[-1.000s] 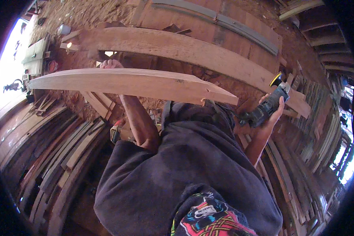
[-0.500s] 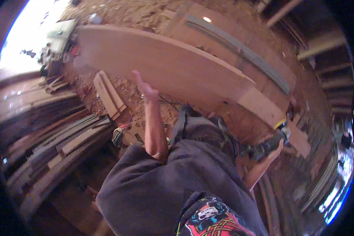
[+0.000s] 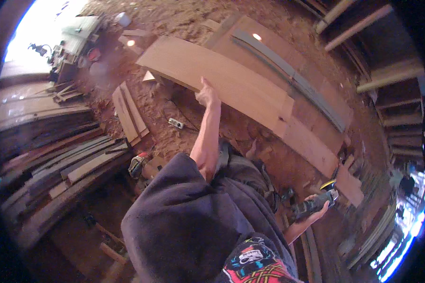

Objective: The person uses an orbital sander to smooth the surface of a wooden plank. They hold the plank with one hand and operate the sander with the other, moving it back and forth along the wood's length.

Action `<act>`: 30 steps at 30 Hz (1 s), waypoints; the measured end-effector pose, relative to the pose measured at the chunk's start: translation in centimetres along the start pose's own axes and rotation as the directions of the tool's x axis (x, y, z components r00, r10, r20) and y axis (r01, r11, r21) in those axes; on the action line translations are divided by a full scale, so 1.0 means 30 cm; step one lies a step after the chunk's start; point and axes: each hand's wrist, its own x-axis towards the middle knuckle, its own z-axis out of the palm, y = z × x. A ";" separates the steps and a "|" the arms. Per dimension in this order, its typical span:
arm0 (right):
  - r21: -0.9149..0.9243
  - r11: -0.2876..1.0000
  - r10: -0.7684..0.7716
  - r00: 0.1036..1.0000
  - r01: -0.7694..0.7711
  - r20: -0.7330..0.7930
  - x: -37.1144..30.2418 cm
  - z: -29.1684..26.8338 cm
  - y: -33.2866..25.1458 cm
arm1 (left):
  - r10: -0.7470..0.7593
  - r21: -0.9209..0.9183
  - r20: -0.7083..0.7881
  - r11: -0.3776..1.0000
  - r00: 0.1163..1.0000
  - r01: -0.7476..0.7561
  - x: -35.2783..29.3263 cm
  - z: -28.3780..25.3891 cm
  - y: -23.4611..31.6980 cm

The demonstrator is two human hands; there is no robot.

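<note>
A wide, pale wooden board (image 3: 212,66) lies across the work area in front of me. My left hand (image 3: 207,93) is at its near edge, one finger stretched out and the others partly bent. Nothing shows in that hand; whether it touches the board I cannot tell. Low on the right, my right hand (image 3: 322,211) is wrapped round the body of a dark angle grinder (image 3: 311,205). The grinder's yellow-rimmed disc (image 3: 328,184) faces the board's right end, apart from it.
A narrow grey strip (image 3: 288,75) lies on more boards beyond. Two short planks (image 3: 129,113) and a white power strip (image 3: 176,123) with a cable rest on the sawdust-covered ground. Stacked lumber (image 3: 75,165) fills the left; a white bucket (image 3: 123,19) stands far back.
The wide board, tilted up on edge before, now lies flatter with its top face showing. My left hand has moved right and its fingers have bent. The grinder has come lower.
</note>
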 end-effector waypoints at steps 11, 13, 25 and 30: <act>0.110 0.991 0.059 0.989 -0.074 0.133 0.139 0.076 -0.030 | 0.560 0.712 0.228 0.462 0.797 -0.529 0.063 -0.132 -0.030; 0.109 0.992 0.044 0.972 -0.070 0.229 0.084 0.035 -0.016 | 0.696 0.338 0.551 0.319 0.461 -0.885 -0.141 -0.244 0.004; -0.080 0.971 0.232 0.823 -0.224 0.518 0.232 0.464 -0.008 | 0.129 -0.508 0.806 0.652 -0.578 -0.563 -1.023 -0.366 0.178; -0.203 0.937 0.348 0.719 -0.283 0.602 0.351 0.527 0.004 | 0.131 -0.455 0.870 0.587 -0.476 -0.670 -1.098 -0.327 0.144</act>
